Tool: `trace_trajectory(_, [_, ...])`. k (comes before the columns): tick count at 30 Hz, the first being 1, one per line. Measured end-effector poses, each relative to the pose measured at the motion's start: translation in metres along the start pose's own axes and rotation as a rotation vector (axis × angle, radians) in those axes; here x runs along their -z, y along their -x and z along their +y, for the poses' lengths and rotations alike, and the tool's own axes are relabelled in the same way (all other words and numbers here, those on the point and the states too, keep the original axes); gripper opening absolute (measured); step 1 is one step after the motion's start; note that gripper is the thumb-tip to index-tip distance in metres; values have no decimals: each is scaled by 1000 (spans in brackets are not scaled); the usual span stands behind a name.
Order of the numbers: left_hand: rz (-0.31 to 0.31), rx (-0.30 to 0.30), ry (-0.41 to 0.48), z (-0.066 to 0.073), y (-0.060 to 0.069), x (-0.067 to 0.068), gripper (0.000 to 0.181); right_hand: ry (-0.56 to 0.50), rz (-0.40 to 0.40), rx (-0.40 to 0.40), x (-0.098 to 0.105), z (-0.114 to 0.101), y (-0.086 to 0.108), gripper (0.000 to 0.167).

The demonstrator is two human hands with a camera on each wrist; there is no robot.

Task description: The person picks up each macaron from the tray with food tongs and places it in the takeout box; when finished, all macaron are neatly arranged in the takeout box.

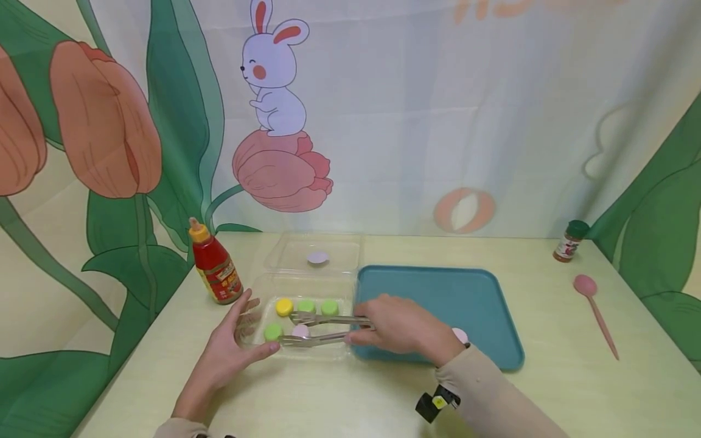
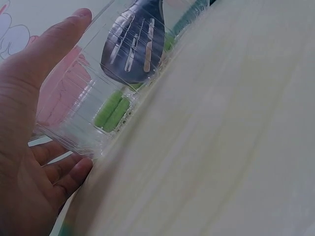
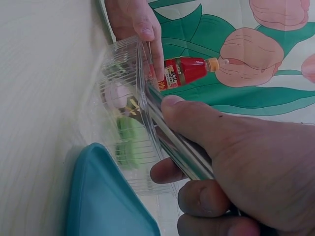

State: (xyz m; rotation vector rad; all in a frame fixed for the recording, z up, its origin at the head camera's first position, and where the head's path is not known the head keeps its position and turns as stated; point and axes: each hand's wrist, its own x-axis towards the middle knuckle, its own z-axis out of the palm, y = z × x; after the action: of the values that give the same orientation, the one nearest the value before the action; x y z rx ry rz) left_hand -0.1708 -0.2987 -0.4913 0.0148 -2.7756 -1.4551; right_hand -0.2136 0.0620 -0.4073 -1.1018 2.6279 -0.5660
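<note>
A clear plastic box lies with its hinged lid folded back; it holds a yellow macaron, several green macarons and a pale pink one. My left hand holds the box's left end, thumb along the front wall and fingers round the side. Metal tongs are gripped in my right hand, over the box's right edge. Their slotted tips reach inside, spread to either side of the pink macaron; the views do not show whether they touch it.
Right of the box lies a teal tray, with a pale pink macaron partly behind my wrist. A pale purple oval is on the lid. A red sauce bottle stands left; a spice jar and pink spoon are at right.
</note>
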Motion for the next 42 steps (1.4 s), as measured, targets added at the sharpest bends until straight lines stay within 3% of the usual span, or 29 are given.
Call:
trace_trajectory(6, [-3,-6,12,0,0,-1,129,-32,10,-9,-1,5,6,34])
trace_trajectory(13, [-7,-4,13,0,0,-3,129,-161,68,-24,-4,22,16,44])
trace_trajectory(18, [6,-28,14,0,1,-2,129,-264,168,-24,-8,34,27,41])
trace_trajectory(24, [-6,-25,27,2,0,-3,127,-364,341,-67,-6,48,51,36])
trace_trajectory(30, [-9,-3,29,2,-1,-4,129,-360,486,-112,3,64,81,28])
trace_trajectory(42, [-5,-10,7,-1,-1,-1,130,-246,580,-310,16,94,142,36])
